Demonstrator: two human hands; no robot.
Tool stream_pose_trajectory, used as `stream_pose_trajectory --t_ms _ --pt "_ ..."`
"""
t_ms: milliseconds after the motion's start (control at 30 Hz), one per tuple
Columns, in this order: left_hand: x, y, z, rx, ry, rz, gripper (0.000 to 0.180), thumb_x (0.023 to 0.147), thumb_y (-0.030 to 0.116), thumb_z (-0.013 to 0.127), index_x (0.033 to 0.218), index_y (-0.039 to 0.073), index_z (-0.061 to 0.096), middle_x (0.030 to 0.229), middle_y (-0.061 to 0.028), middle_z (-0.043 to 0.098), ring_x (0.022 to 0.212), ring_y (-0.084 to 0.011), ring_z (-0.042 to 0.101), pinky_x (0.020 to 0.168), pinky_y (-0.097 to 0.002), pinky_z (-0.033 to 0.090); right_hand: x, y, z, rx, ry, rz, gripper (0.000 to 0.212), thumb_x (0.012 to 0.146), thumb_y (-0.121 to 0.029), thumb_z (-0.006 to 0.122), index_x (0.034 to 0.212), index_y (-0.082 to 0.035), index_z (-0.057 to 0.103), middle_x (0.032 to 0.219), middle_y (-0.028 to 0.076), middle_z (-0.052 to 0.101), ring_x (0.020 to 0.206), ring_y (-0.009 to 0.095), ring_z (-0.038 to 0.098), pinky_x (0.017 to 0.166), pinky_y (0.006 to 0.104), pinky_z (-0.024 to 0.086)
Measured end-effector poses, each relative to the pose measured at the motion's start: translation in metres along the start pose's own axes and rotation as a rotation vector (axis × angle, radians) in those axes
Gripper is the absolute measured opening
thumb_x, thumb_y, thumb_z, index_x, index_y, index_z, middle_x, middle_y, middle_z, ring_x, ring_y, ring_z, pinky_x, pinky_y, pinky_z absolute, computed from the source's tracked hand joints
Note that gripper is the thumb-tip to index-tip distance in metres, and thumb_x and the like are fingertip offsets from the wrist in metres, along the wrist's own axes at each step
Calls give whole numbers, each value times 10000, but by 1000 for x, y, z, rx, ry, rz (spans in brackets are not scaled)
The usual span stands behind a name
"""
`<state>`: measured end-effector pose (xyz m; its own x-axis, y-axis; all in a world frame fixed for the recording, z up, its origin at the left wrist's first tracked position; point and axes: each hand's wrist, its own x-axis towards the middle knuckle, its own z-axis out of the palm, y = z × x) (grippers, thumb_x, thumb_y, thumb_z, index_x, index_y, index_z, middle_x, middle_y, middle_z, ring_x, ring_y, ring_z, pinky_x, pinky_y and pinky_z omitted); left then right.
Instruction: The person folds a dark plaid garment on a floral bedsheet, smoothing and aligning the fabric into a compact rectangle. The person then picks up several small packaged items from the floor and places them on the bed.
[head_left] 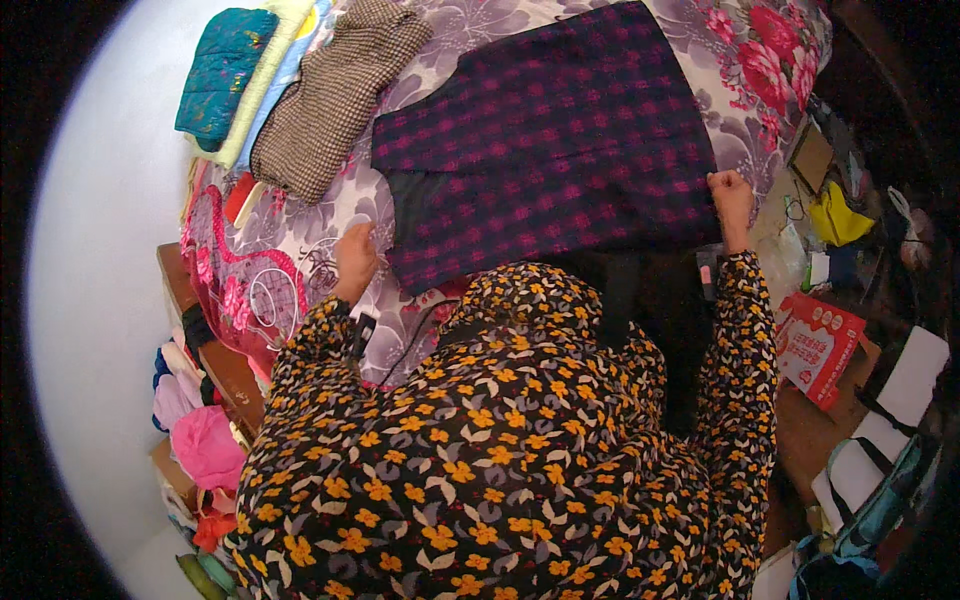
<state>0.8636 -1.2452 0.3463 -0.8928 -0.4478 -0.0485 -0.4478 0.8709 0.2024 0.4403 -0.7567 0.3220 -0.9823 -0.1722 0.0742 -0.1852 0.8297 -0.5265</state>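
Note:
A dark garment (545, 150) with a magenta check pattern lies spread across the bed in front of me. My right hand (733, 203) is closed, its fingers pinching the garment's right edge near the lower corner. Beside the garment's left edge, where a plain dark strip shows, is my left hand (355, 262). Its fingers are curled together, and a narrow strip of sheet seems to show between it and the cloth. What those fingers hold, if anything, I cannot make out.
Folded clothes lie at the far left: a brown checked garment (335, 95) and a teal quilted piece (226, 75). A white cable (268, 295) loops on pink floral cloth (222, 250). To the right are a red-and-white box (820, 350) and a yellow cloth (840, 215).

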Motion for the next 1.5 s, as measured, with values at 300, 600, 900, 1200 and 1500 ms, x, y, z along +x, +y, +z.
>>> stream_pose_trajectory --t_ms 300,600,900,1200,1500 --pt "79 94 53 -238 209 -248 282 777 269 643 906 19 631 840 -128 636 766 -272 619 685 -340 488 3 12 6 76 -4 -7 267 735 -362 676 727 -103 614 700 91 633 655 276 610 609 367 465" --pt "102 102 48 -585 -110 -354 280 773 324 650 798 46 636 683 -46 618 636 -157 582 610 -278 448 -5 -1 -6 175 -23 20 242 741 -320 673 753 -81 645 674 48 624 634 170 586 620 314 453" --pt "105 98 60 -572 38 -296 251 751 284 669 765 36 633 682 -81 634 647 -196 611 632 -292 467 -8 3 -4 201 19 51 199 735 -263 690 755 -69 651 695 75 643 658 162 602 624 299 457" --pt "70 79 58 -522 -3 -168 177 791 175 659 811 16 585 638 -57 570 581 -155 525 587 -292 443 -17 -15 -7 254 29 126 201 699 -205 717 762 -31 641 657 74 624 619 157 598 600 296 468" --pt "-1 44 55 -377 -30 -150 257 728 86 673 933 4 542 846 -131 551 790 -244 561 683 -324 439 -27 10 -2 181 11 45 170 680 -139 714 772 -28 624 656 69 611 609 159 580 604 291 459"
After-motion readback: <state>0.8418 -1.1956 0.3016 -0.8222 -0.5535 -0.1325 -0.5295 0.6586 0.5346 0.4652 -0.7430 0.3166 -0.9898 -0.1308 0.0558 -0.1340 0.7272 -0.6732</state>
